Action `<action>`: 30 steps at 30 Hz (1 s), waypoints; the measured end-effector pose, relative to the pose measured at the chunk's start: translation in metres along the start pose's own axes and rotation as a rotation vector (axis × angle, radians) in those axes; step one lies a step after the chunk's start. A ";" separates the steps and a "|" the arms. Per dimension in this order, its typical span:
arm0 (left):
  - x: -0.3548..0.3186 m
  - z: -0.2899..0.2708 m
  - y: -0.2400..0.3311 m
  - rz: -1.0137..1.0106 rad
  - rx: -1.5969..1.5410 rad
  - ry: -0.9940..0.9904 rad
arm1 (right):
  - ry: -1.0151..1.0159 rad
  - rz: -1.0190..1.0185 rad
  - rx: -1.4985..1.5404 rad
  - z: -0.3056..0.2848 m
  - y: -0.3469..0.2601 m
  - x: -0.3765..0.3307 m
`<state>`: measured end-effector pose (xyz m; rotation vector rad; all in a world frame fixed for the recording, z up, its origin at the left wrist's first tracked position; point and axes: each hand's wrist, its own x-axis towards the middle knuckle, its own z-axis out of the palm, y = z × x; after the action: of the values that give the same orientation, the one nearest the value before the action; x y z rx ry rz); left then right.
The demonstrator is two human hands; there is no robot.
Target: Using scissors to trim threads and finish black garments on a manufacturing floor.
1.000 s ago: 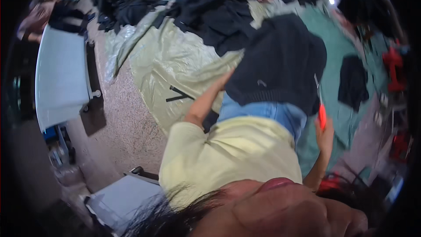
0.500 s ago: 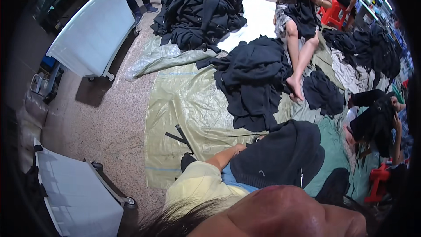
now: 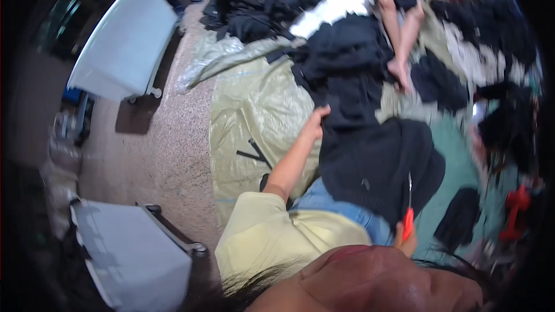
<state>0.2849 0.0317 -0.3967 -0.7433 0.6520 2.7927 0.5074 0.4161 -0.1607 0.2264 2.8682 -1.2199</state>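
A black knit garment (image 3: 376,159) is spread over my lap, on top of blue jeans. My left hand (image 3: 316,122) reaches forward to the edge of black cloth where the lap garment meets the heap beyond; its fingers close on that edge, partly hidden. Low at the right, my right hand (image 3: 408,245) grips a red-handled tool (image 3: 409,223) with a slim metal blade that points away from me over the garment. Blur hides the tool's exact kind. Just ahead lies a heap of black garments (image 3: 347,52).
A yellowish plastic sheet (image 3: 243,115) with black straps (image 3: 254,153) lies left of me. White wheeled bins stand at the far left (image 3: 124,40) and near left (image 3: 133,248). Another person's bare legs (image 3: 399,34) are beyond the heap. Green cloth (image 3: 457,162) is at right.
My left hand has moved forward from the lap to the edge of the black cloth. My right hand and the tool's red handle have come into view. The whole view has shifted.
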 end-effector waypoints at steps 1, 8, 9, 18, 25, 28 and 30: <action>-0.022 0.002 0.011 0.155 0.102 -0.121 | -0.080 0.085 -0.026 -0.005 -0.014 -0.001; -0.106 0.107 0.031 0.297 0.389 -0.332 | 0.053 -0.240 0.052 0.017 -0.065 0.020; -0.110 0.109 0.027 0.328 0.413 -0.347 | 0.057 -0.264 0.078 0.023 -0.076 0.025; -0.126 0.121 -0.004 0.342 0.580 -0.365 | -0.044 -0.265 -0.021 0.049 -0.096 0.035; -0.121 0.121 0.003 0.303 0.525 -0.374 | 0.033 -0.249 0.014 0.051 -0.087 0.032; -0.114 0.123 0.010 0.261 0.464 -0.309 | -0.007 -0.268 0.019 0.051 -0.087 0.032; -0.103 0.116 0.022 0.234 0.408 -0.247 | -0.061 -0.257 -0.001 0.051 -0.086 0.029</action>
<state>0.3178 0.0586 -0.2458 -0.2528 1.2708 2.7406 0.4645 0.3247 -0.1370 -0.1835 2.9129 -1.2356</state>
